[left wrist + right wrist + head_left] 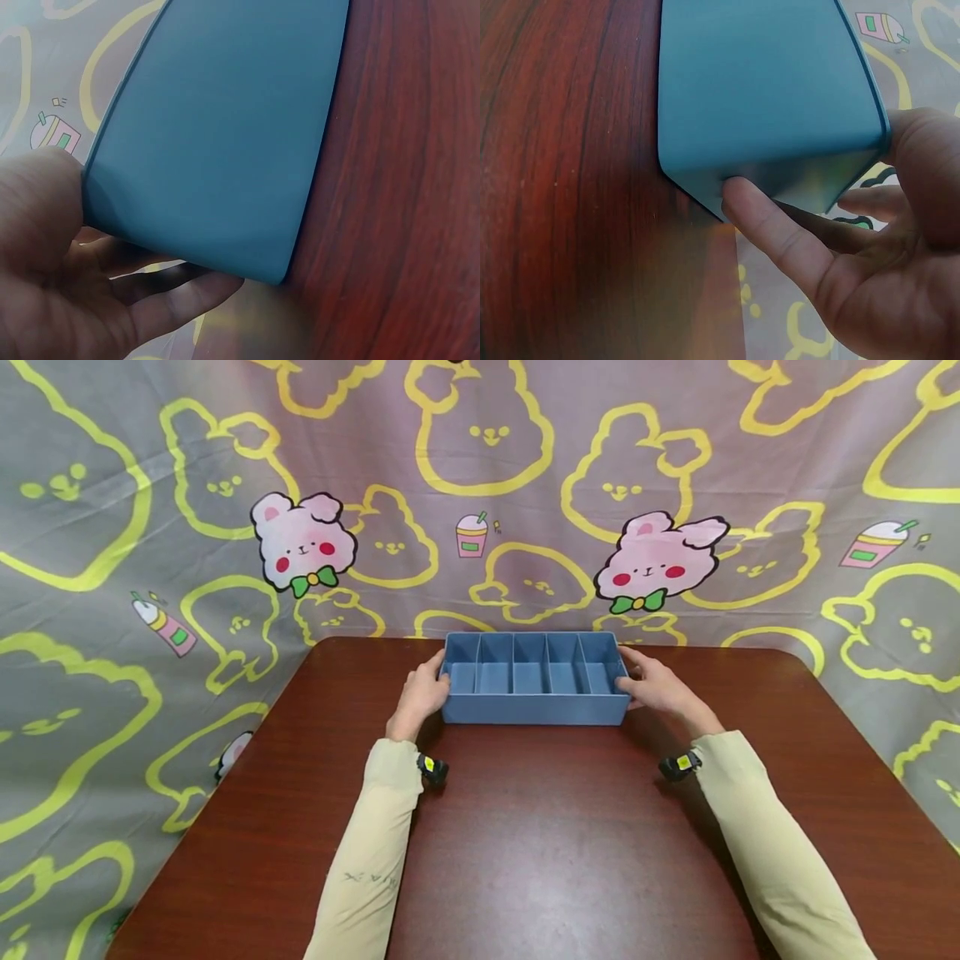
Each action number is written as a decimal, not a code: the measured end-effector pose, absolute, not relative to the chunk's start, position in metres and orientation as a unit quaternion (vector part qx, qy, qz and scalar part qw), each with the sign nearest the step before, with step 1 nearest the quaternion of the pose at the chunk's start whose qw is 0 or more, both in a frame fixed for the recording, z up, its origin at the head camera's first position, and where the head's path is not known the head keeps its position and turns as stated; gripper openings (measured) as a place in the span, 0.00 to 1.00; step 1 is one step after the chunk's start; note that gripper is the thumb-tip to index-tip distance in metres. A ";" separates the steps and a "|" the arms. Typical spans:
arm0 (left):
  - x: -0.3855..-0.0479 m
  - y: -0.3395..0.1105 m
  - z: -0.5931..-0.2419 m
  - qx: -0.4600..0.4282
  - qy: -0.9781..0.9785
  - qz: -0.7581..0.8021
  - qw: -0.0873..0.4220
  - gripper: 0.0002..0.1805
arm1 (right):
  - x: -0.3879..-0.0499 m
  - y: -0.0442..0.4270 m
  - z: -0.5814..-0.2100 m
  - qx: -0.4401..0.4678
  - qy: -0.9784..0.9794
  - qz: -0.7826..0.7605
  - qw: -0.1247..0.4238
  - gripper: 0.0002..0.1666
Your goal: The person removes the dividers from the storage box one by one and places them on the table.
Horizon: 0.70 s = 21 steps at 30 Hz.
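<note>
A blue divided box (534, 710) with several side-by-side compartments sits near the far edge of the brown table, its long side facing me. Nothing lies in the compartments. At its left end my left hand (423, 689) grips the end wall, thumb over the rim and fingers outside. The right hand (656, 683) holds the opposite end wall in the same way. In the left wrist view the fingers (176, 304) lie against the end of the box (217, 142). One finger (772, 232) touches the box's end (765, 82) in the right wrist view.
The wooden table (555, 835) stretches from the box toward me and out to both sides. A grey curtain (517, 518) with cartoon prints hangs right behind the table's far edge and along its left. Small black wrist cameras (432, 769) sit at both cuffs.
</note>
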<state>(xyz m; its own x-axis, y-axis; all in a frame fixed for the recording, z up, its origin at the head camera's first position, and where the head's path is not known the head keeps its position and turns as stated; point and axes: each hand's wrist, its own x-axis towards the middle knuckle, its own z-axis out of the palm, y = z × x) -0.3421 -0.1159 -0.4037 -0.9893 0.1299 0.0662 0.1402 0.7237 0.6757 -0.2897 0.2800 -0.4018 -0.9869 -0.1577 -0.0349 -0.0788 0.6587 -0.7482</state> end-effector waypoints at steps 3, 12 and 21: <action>-0.342 -0.114 -0.404 -0.070 -0.928 -0.366 0.005 0.31 | -0.290 0.282 -0.403 -0.064 0.908 -0.411 0.049 0.41; -0.346 -0.106 -0.405 -0.075 -0.923 -0.378 0.003 0.31 | -0.288 0.289 -0.400 -0.061 0.911 -0.403 0.057 0.42; -0.348 -0.107 -0.408 -0.079 -0.921 -0.383 0.010 0.30 | -0.288 0.287 -0.398 -0.060 0.916 -0.391 0.068 0.44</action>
<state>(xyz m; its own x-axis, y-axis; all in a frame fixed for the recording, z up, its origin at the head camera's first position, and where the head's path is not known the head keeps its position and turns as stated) -0.3478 -0.1069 -0.4077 -0.9874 0.1370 0.0789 0.1525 0.6950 0.7026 -0.2881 0.2870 -0.3975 -0.9837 -0.1624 -0.0774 -0.0566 0.6876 -0.7239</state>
